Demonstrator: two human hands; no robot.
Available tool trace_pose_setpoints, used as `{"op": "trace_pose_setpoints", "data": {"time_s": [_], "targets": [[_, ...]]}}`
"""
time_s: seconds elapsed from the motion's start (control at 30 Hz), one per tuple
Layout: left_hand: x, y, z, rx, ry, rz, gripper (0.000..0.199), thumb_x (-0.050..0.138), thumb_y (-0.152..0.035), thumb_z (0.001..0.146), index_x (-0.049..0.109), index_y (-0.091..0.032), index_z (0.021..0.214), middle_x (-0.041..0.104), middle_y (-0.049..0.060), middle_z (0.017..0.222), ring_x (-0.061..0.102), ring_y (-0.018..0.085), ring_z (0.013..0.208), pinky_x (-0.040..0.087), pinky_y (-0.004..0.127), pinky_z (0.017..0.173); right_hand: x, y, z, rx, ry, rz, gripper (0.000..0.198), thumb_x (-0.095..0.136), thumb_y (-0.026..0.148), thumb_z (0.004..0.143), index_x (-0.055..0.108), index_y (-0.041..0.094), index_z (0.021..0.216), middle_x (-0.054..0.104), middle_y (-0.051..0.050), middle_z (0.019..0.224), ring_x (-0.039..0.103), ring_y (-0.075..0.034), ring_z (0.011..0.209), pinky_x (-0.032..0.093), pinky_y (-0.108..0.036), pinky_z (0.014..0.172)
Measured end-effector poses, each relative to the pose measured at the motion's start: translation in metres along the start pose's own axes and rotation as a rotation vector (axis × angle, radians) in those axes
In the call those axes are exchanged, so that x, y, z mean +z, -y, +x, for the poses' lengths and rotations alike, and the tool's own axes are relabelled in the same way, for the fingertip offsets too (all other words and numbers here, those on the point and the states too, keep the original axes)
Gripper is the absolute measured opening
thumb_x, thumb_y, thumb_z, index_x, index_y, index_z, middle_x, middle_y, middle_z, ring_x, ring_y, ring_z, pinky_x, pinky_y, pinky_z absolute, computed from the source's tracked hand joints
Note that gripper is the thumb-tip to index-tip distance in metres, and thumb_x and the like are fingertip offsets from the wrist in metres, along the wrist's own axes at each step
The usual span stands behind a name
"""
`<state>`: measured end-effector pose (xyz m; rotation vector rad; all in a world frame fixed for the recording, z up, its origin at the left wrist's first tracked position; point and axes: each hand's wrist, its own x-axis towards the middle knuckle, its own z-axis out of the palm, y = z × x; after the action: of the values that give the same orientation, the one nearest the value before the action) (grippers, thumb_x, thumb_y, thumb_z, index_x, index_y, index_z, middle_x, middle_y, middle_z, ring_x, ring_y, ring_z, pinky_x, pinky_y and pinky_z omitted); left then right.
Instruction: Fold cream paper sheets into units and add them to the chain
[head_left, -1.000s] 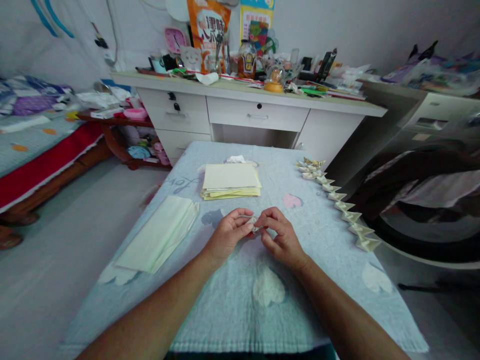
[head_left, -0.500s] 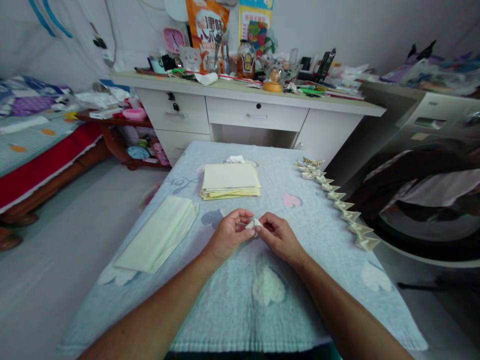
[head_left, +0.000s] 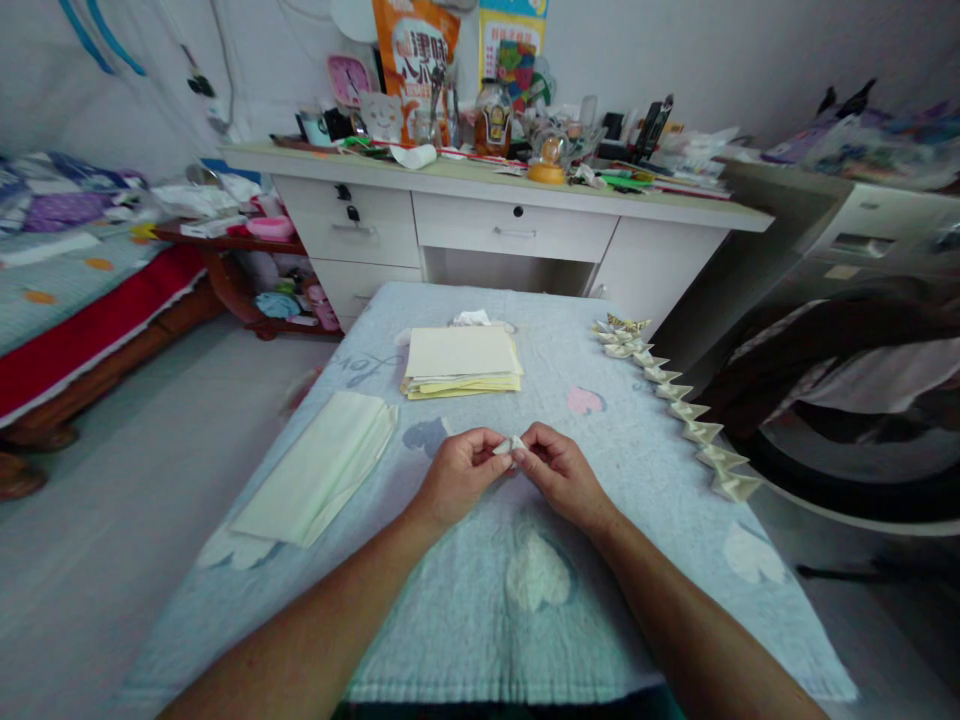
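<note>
Between my two hands is a small folded piece of pale paper (head_left: 509, 445), pointed at its top. My left hand (head_left: 463, 470) pinches its left side with thumb and fingertips. On the other side, my right hand (head_left: 561, 468) grips it the same way, the thumbs nearly meeting in front. A stack of cream and yellow paper sheets (head_left: 461, 355) lies just beyond the hands. Left of them rests a pile of pale green folded paper (head_left: 315, 470). Along the table's right side runs a row of folded paper pieces (head_left: 686, 412) with pointed ends.
A light blue cloth with heart prints covers the table (head_left: 622, 610). Crumpled white tissue (head_left: 471, 318) sits behind the stack. Farther back stands a white desk (head_left: 517, 220) crowded with jars and packets. A washing machine (head_left: 877, 250) is at the right, a bed (head_left: 90, 290) at the left.
My left fingers have closed in more tightly on the folded paper, and the paper has tilted slightly. Everything on the table stays where it was.
</note>
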<state>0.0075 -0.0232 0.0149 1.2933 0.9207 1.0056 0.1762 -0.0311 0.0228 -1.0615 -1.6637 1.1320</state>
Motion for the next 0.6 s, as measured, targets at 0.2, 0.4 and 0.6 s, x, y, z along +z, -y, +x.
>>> {"op": "trace_pose_setpoints", "data": {"time_s": [0.2,0.4,0.6], "targets": [[0.0004,0.0042,-0.002,0.02,0.011,0.238,0.024,0.064,-0.038,0.08,0.065,-0.014,0.082,0.063,0.001,0.07,0.055,0.012,0.064,0.043,0.023,0.061,0.0016,0.0062,0.0001,0.002,-0.033,0.01,0.026,0.061,0.042,0.085,0.054,0.018,0.081,0.051,0.003,0.067,0.046,-0.011,0.062,0.037,-0.022,0.059],[0.0008,0.0027,-0.0017,0.025,0.024,0.251,0.021,0.066,-0.035,0.077,0.063,-0.015,0.08,0.06,-0.001,0.067,0.052,0.011,0.06,0.038,0.021,0.057,0.0003,0.0022,-0.0004,-0.01,-0.041,0.031,0.024,0.06,0.041,0.086,0.054,0.019,0.079,0.051,0.002,0.068,0.047,-0.011,0.063,0.037,-0.023,0.06],[0.0017,0.0013,-0.0016,0.007,0.049,0.267,0.022,0.063,-0.036,0.079,0.068,-0.014,0.08,0.059,-0.001,0.065,0.05,0.011,0.059,0.037,0.022,0.057,-0.0006,-0.0009,-0.0004,0.019,-0.01,0.141,0.024,0.061,0.04,0.086,0.055,0.018,0.08,0.052,0.003,0.068,0.048,-0.011,0.063,0.038,-0.023,0.061]]}}
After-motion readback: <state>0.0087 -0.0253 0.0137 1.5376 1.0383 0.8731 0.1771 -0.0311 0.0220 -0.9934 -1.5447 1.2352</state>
